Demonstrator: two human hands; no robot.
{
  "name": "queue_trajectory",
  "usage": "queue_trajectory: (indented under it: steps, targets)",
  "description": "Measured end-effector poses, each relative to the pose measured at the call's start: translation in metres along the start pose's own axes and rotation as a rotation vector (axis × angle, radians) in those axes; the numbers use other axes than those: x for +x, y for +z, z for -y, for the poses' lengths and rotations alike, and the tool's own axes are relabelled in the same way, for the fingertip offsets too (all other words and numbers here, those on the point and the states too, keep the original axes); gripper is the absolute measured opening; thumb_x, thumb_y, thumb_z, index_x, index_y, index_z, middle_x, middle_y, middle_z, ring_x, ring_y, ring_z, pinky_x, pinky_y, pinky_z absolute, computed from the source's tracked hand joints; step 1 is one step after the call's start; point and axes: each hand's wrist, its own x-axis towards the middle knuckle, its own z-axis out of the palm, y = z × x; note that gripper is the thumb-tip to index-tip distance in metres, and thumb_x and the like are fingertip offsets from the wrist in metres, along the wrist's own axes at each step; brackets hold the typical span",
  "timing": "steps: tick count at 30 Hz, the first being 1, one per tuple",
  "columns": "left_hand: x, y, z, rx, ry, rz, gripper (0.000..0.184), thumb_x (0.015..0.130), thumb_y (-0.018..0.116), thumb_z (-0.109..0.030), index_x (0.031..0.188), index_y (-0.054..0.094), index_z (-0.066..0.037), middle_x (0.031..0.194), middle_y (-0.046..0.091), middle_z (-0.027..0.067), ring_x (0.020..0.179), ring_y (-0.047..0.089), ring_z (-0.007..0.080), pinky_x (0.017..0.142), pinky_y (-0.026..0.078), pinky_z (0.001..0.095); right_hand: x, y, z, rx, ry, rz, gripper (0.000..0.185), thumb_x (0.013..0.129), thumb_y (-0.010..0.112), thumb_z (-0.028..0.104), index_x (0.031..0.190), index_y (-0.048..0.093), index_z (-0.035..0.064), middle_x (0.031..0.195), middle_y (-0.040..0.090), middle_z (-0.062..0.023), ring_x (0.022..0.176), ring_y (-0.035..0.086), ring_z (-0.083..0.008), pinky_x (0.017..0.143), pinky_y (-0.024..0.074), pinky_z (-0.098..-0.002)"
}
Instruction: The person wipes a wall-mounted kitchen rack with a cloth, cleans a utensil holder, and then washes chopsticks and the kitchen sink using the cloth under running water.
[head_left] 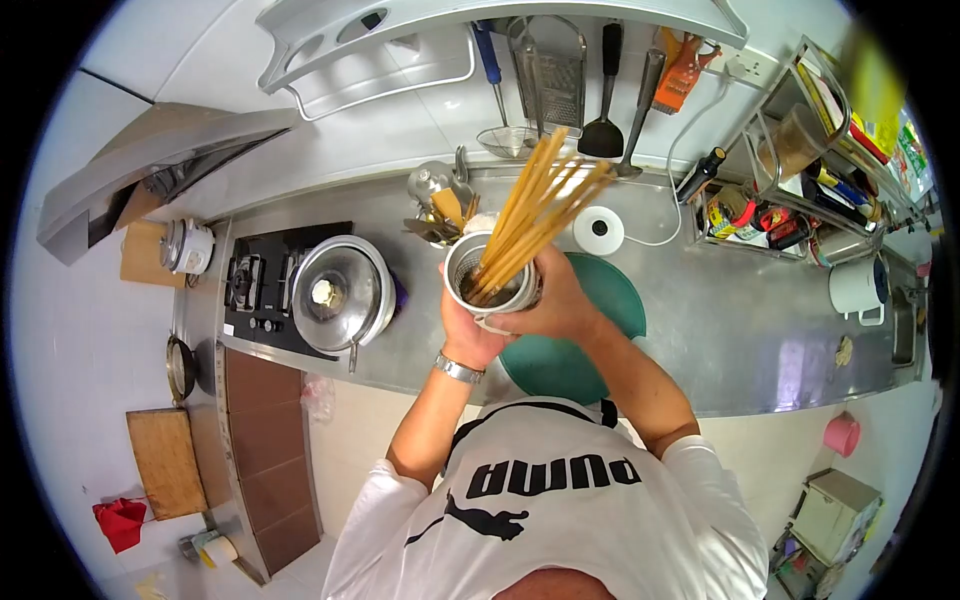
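Note:
A chopstick holder (458, 272), round and pale with perforated metal inside, is held up over the counter between both hands. Several wooden chopsticks (535, 215) stand in it, fanned out and leaning to the upper right. My left hand (468, 330), below a metal watch, is wrapped round its left side and underside. From the right, my right hand (560, 295) grips the other side, its fingers partly hidden behind the holder. Below the hands, a green round board or mat (610, 310) lies on the counter. Just behind the holder is a container of spoons and other utensils (430, 205).
To the left, a lidded steel pan (340, 290) sits on the black gas stove (255, 280). A round white kettle base (599, 230) lies behind the board. A spice rack (790, 170) and white kettle (858, 290) stand right. Spatulas (603, 130) hang on the wall.

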Motion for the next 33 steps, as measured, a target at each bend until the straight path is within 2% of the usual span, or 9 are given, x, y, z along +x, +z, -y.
queue_trajectory:
  steps: [3, 7, 10, 17, 18, 21, 24, 29, 33]
  targets:
    - [0.006, 0.007, 0.006, 0.061, 0.249, -0.327, 0.069, 0.09, 0.029, -0.06, 0.129, 0.044, -0.006, 0.125, 0.053, 0.0132, 0.112, 0.053, 0.0277, 0.094, 0.044, 0.0414, -0.001, -0.004, -0.002, -0.063, 0.029, 0.063, 0.078, 0.056, 0.082, 0.015, 0.123, 0.044, 0.0005, 0.113, 0.056, -0.0083, 0.105, 0.054, -0.0167, 0.093, 0.0416, -0.0308]
    - [0.005, 0.006, 0.008, 0.1, 0.286, -0.265, 0.06, 0.09, 0.037, -0.053, 0.127, 0.047, -0.008, 0.127, 0.052, 0.0109, 0.114, 0.052, 0.0277, 0.095, 0.044, 0.0419, -0.003, 0.005, -0.009, 0.196, 0.125, -0.085, 0.079, 0.057, 0.083, 0.015, 0.124, 0.043, 0.0, 0.113, 0.055, -0.0084, 0.104, 0.053, -0.0163, 0.091, 0.0421, -0.0294]
    - [0.005, 0.007, 0.014, 0.513, 0.469, -0.422, 0.067, 0.089, 0.032, -0.06, 0.131, 0.042, -0.008, 0.131, 0.049, 0.0095, 0.118, 0.048, 0.026, 0.1, 0.039, 0.0404, -0.003, 0.012, 0.001, 0.272, 0.097, -0.12, 0.079, 0.057, 0.083, 0.016, 0.124, 0.043, 0.0002, 0.113, 0.055, -0.0085, 0.104, 0.053, -0.0162, 0.091, 0.0421, -0.0297]
    - [-0.013, -0.026, 0.002, 0.794, 0.424, -0.294, 0.078, 0.085, 0.04, -0.065, 0.135, 0.036, -0.005, 0.135, 0.044, 0.012, 0.122, 0.045, 0.0254, 0.102, 0.037, 0.0399, -0.007, 0.007, -0.006, 0.137, 0.043, -0.079, 0.078, 0.057, 0.082, 0.017, 0.123, 0.044, 0.0009, 0.114, 0.055, -0.0091, 0.105, 0.054, -0.0167, 0.091, 0.0422, -0.0301]
    - [-0.012, -0.02, -0.001, 0.832, 0.403, -0.351, 0.083, 0.08, 0.052, -0.066, 0.128, 0.043, 0.001, 0.127, 0.05, 0.0112, 0.115, 0.05, 0.0189, 0.097, 0.04, 0.0335, -0.009, 0.003, -0.008, 0.073, 0.07, -0.096, 0.077, 0.058, 0.082, 0.017, 0.123, 0.044, 0.0014, 0.113, 0.056, -0.0093, 0.105, 0.054, -0.0167, 0.091, 0.0423, -0.0302]
    - [-0.015, -0.014, -0.022, 1.077, 0.44, -0.409, 0.086, 0.077, 0.056, -0.067, 0.124, 0.045, 0.005, 0.109, 0.059, 0.01, 0.096, 0.058, 0.0173, 0.085, 0.046, 0.0305, -0.007, -0.002, -0.011, -0.066, 0.058, -0.116, 0.073, 0.059, 0.079, 0.014, 0.122, 0.045, 0.0026, 0.111, 0.057, -0.0085, 0.101, 0.056, -0.0161, 0.089, 0.0437, -0.0307]
    - [-0.012, -0.001, -0.056, 1.732, 0.551, -0.568, 0.089, 0.064, 0.075, -0.057, 0.115, 0.047, 0.011, 0.074, 0.061, 0.0092, 0.057, 0.057, 0.0175, 0.054, 0.048, 0.0285, -0.01, -0.005, -0.024, -0.153, 0.058, -0.126, 0.07, 0.058, 0.077, 0.011, 0.12, 0.046, 0.0031, 0.109, 0.057, -0.0081, 0.099, 0.056, -0.0155, 0.087, 0.0448, -0.0311]
    - [0.027, 0.083, -0.034, 2.55, 0.269, -0.475, 0.089, 0.051, 0.082, -0.048, 0.113, 0.049, 0.007, 0.063, 0.061, 0.015, 0.054, 0.061, 0.0299, 0.05, 0.049, 0.0353, -0.021, -0.002, -0.055, -0.243, 0.097, -0.036, 0.066, 0.06, 0.078, 0.017, 0.116, 0.045, 0.0017, 0.106, 0.052, -0.0132, 0.098, 0.055, -0.0262, 0.085, 0.0441, -0.0352]
    - [0.041, 0.079, -0.028, 2.57, 0.195, -0.478, 0.075, 0.053, 0.081, -0.042, 0.106, 0.056, 0.006, 0.058, 0.06, 0.0141, 0.055, 0.062, 0.0328, 0.05, 0.049, 0.038, -0.024, -0.007, -0.062, -0.619, -0.047, 0.041, 0.072, 0.056, 0.079, 0.019, 0.116, 0.043, 0.0014, 0.107, 0.05, -0.0166, 0.101, 0.051, -0.0336, 0.086, 0.0438, -0.0403]
